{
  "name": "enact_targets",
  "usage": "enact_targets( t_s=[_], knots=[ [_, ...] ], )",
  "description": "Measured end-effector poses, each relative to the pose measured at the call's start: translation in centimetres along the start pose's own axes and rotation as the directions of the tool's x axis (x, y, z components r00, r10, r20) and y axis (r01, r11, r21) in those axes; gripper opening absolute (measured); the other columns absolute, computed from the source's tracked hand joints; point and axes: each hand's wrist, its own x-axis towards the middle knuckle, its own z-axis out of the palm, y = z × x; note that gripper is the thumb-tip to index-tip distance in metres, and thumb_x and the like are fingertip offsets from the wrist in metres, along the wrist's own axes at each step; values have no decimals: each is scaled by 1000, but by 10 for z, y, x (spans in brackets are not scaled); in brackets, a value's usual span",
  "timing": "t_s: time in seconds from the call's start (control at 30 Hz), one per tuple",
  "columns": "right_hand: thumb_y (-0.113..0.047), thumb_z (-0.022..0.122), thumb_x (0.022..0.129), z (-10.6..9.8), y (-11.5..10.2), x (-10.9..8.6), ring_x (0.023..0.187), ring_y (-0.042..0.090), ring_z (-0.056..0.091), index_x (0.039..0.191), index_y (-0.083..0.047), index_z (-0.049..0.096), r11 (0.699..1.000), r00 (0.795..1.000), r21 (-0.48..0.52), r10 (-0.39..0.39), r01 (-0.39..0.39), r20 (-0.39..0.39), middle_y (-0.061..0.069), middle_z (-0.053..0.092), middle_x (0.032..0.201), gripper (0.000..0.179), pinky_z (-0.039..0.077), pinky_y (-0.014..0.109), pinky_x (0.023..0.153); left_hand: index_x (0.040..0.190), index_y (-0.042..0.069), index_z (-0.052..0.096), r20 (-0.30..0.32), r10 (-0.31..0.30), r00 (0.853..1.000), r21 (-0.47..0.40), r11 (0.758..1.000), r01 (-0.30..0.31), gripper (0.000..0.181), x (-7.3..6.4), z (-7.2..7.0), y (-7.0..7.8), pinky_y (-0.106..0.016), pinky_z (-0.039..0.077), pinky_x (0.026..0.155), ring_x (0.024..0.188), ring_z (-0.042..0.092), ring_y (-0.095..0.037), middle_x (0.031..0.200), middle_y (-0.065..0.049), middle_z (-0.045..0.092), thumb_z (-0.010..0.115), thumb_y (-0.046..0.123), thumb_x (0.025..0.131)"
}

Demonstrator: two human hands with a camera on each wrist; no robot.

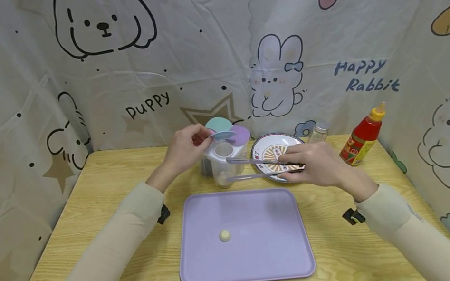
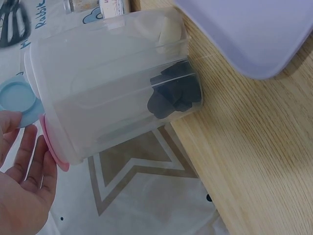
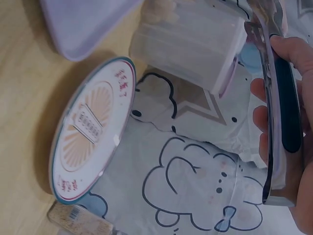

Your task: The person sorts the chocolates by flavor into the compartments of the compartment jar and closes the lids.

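A clear plastic container (image 2: 98, 68) with compartments stands behind the tray; dark pieces (image 2: 178, 90) lie in one compartment, pale pieces (image 2: 171, 34) in another. My left hand (image 1: 186, 147) pinches the edge of its raised light-blue lid (image 2: 17, 95), leaving a round opening (image 1: 223, 149) uncovered. Other lids, pink (image 2: 54, 144), teal (image 1: 219, 123) and purple (image 1: 241, 134), top the container. My right hand (image 1: 319, 163) grips metal tongs (image 1: 249, 160) with dark handle grips (image 3: 287, 107). The tongs' arms are spread, their tips in front of the container with nothing between them.
A lilac tray (image 1: 264, 236) lies in front, bearing a small pale round piece (image 1: 224, 235). Behind the tongs a patterned plate (image 1: 272, 141) leans back. A clear jar (image 1: 319, 131) and a red squeeze bottle (image 1: 363, 138) stand at right, near the printed cloth backdrop (image 1: 197, 67).
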Motion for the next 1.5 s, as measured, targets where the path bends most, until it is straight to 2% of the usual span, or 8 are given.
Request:
enact_targets(
  t_s=[0.17, 0.27, 0.47, 0.67, 1.07, 1.5],
  knots=[
    [-41, 89, 81, 9, -15, -17, 73, 7, 68, 98, -16, 82, 998, 998, 36, -51, 50, 24, -4, 77, 90, 31, 52, 24, 54, 108, 5, 74, -2, 4, 1000, -4, 1000, -4, 11, 0, 0, 1, -38, 60, 83, 90, 70, -26, 103, -13, 77, 71, 12, 100],
    [-44, 88, 83, 17, -24, -24, 73, 4, 68, 97, -16, 82, 996, 997, 61, -69, 67, 39, -6, 77, 88, 32, 54, 22, 58, 108, 5, 74, -2, 5, 1000, -4, 1000, -5, 11, 1, 0, 0, -37, 59, 83, 89, 69, -26, 103, -13, 77, 71, 12, 100],
    [-40, 91, 78, 35, -40, -36, 69, -1, 61, 96, -20, 80, 992, 992, 97, -91, 83, 85, -11, 72, 86, 29, 51, 17, 58, 108, 5, 74, -4, 7, 1000, -1, 1000, -7, 11, 1, 0, 0, -36, 59, 83, 89, 70, -25, 102, -13, 77, 70, 11, 101],
    [-38, 89, 81, 52, -51, -44, 66, -3, 56, 95, -20, 79, 985, 984, 142, -115, 96, 134, -10, 70, 82, 25, 44, 12, 56, 108, 5, 74, -6, 11, 1000, -3, 1000, -11, 11, 1, 0, 0, -37, 60, 82, 89, 70, -25, 102, -13, 77, 70, 11, 100],
    [-37, 86, 85, 67, -62, -48, 63, -5, 50, 93, -22, 78, 976, 976, 197, -124, 89, 178, -12, 69, 79, 19, 38, 9, 53, 108, 5, 74, -7, 9, 1000, -12, 1000, -9, 10, 1, 1, -2, -38, 61, 84, 90, 71, -25, 103, -13, 77, 71, 10, 100],
    [-35, 84, 88, 69, -66, -43, 62, -6, 48, 89, -23, 77, 973, 973, 210, -133, 92, 190, -13, 68, 76, 15, 36, 8, 53, 107, 5, 74, -13, 16, 1000, -20, 1000, -16, 9, 1, 1, -2, -38, 61, 83, 90, 71, -26, 103, -14, 77, 70, 10, 100]
  ],
)
